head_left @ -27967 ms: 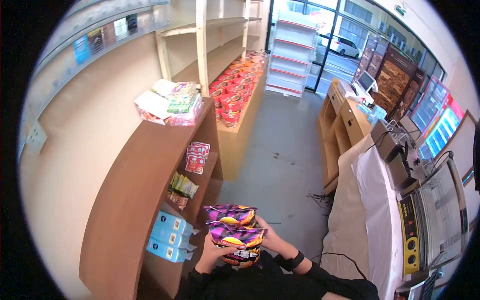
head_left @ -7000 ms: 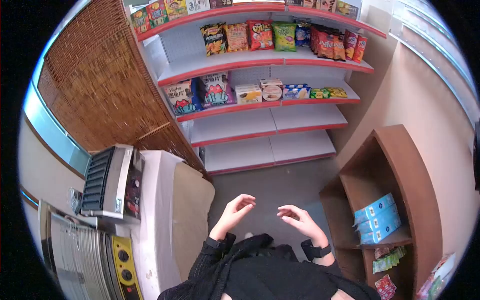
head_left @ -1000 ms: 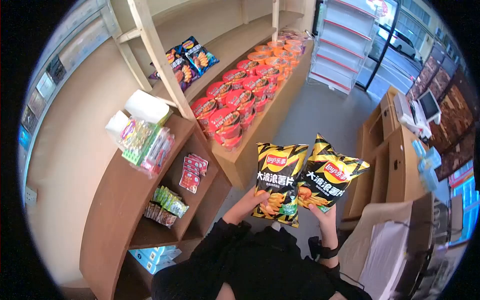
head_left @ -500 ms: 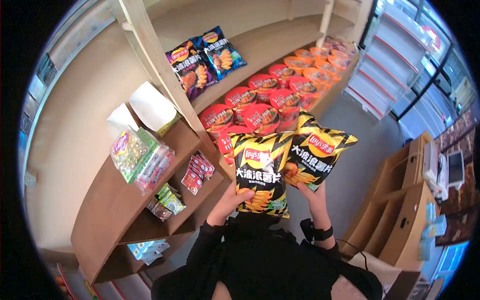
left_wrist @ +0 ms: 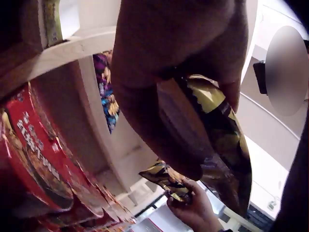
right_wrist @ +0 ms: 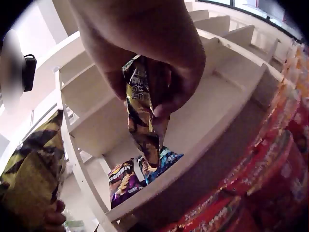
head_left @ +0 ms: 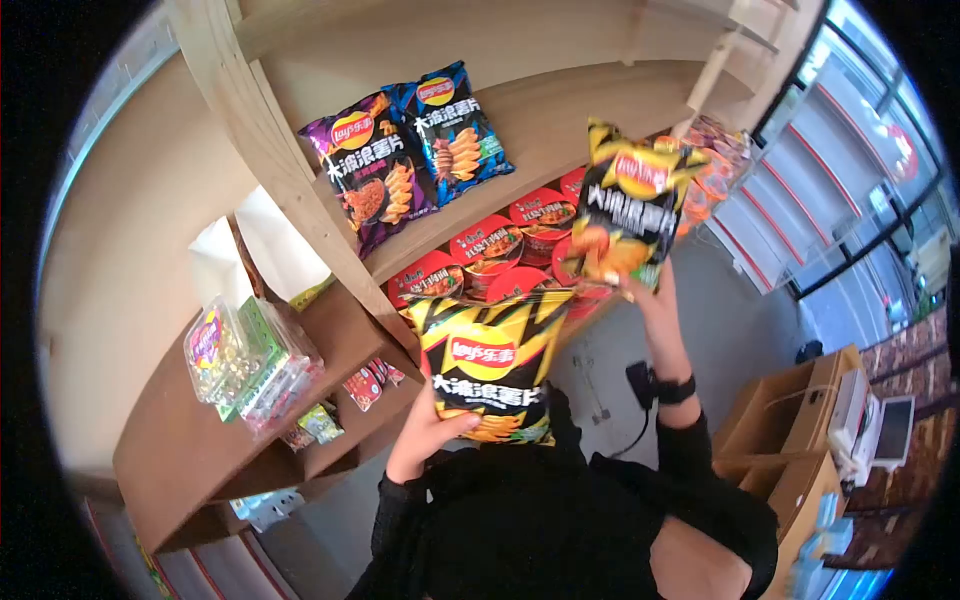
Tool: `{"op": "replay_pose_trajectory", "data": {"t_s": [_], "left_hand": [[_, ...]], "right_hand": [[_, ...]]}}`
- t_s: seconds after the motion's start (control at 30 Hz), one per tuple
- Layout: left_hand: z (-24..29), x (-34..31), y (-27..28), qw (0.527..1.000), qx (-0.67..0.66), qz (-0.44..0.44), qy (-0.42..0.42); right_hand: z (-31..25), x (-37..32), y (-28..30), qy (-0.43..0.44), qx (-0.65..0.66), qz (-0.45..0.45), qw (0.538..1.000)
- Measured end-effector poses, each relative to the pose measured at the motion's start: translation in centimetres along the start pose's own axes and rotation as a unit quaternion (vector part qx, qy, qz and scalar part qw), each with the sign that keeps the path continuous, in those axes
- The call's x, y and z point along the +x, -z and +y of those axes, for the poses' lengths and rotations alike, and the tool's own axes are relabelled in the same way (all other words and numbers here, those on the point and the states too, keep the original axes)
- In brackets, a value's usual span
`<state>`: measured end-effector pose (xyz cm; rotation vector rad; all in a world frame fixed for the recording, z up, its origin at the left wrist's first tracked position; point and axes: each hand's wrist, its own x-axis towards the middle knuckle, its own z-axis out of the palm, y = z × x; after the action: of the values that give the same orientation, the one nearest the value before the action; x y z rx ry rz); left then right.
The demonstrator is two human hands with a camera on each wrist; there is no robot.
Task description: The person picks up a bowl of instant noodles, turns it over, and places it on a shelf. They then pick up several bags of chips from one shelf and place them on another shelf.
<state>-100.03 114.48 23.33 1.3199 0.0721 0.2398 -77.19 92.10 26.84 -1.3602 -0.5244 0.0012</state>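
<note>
My left hand [head_left: 425, 440] grips a black-and-yellow bag of potato chips [head_left: 490, 365] by its lower left side, thumb across the front. Raised further out, my right hand [head_left: 652, 298] holds a second chip bag [head_left: 630, 215] of the same kind by its lower edge, in front of the cup noodles. In the right wrist view this chip bag [right_wrist: 140, 108] is seen edge-on between thumb and fingers. A purple chip bag [head_left: 368, 170] and a blue chip bag [head_left: 452, 130] lie side by side, faces up, on the wooden shelf [head_left: 560, 105].
Red-lidded cup noodles [head_left: 485, 240] stand in rows below that shelf. A wooden post [head_left: 270, 150] rises at its left end. Lower left is a brown cabinet [head_left: 190, 430] with packaged snacks [head_left: 255, 360] on top. A wooden counter [head_left: 790, 430] stands at the right.
The shelf has come nearer in view, and my right hand has lifted its bag up and away from the left one. Seven seconds ago both hands were empty; 28 seconds ago they held purple bags.
</note>
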Motion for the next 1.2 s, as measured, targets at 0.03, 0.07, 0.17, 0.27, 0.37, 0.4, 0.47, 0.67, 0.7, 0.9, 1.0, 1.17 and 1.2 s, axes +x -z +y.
{"op": "replay_pose_trajectory", "data": {"t_s": [0.03,0.07,0.17,0.27,0.37,0.4,0.47,0.67,0.7,0.9,1.0,1.17,1.2], "left_hand": [[-0.8,-0.4,0.6,0.999,0.004,0.031,0.021],[-1.2,-0.6,0.5,0.997,-0.010,0.069,0.012],[-2.9,-0.4,0.1,0.982,-0.045,0.180,-0.029],[-3.4,0.9,-1.9,0.966,-0.052,0.250,-0.044],[-3.4,3.4,-4.5,0.968,-0.027,0.242,-0.067],[-3.4,4.4,-5.5,0.966,-0.021,0.249,-0.070],[-3.8,6.3,-7.1,0.968,-0.013,0.246,-0.052],[-5.8,10.1,-12.1,0.961,0.011,0.275,-0.017],[-6.4,10.4,-12.4,0.957,0.026,0.289,-0.006],[-6.8,11.9,-15.1,0.943,0.007,0.332,-0.036],[-6.3,12.3,-16.3,0.932,0.042,0.360,-0.025],[-7.6,12.1,-17.2,0.932,0.025,0.361,-0.034],[-7.9,12.2,-17.4,0.930,0.029,0.363,-0.039]], "right_hand": [[-0.1,2.7,0.0,0.013,0.003,-0.009,1.000],[0.2,5.6,0.0,0.045,-0.024,-0.021,0.998],[0.3,13.7,-1.6,0.099,-0.009,-0.080,0.992],[2.0,20.5,-2.3,0.021,-0.030,-0.137,0.990],[5.9,25.8,-2.8,0.016,0.007,-0.163,0.986],[6.2,26.4,-3.1,-0.002,0.029,-0.179,0.983],[6.7,27.4,-3.4,-0.025,0.055,-0.193,0.979],[10.4,30.2,-2.0,0.109,-0.078,-0.214,0.968],[10.4,30.5,-1.9,0.191,-0.140,-0.167,0.957],[10.6,31.1,-2.2,0.311,-0.121,-0.146,0.931],[10.8,31.3,-2.9,0.301,-0.150,-0.106,0.936],[11.0,30.5,-3.7,0.277,-0.167,-0.082,0.943],[10.9,30.5,-3.7,0.295,-0.202,-0.068,0.931]]}}
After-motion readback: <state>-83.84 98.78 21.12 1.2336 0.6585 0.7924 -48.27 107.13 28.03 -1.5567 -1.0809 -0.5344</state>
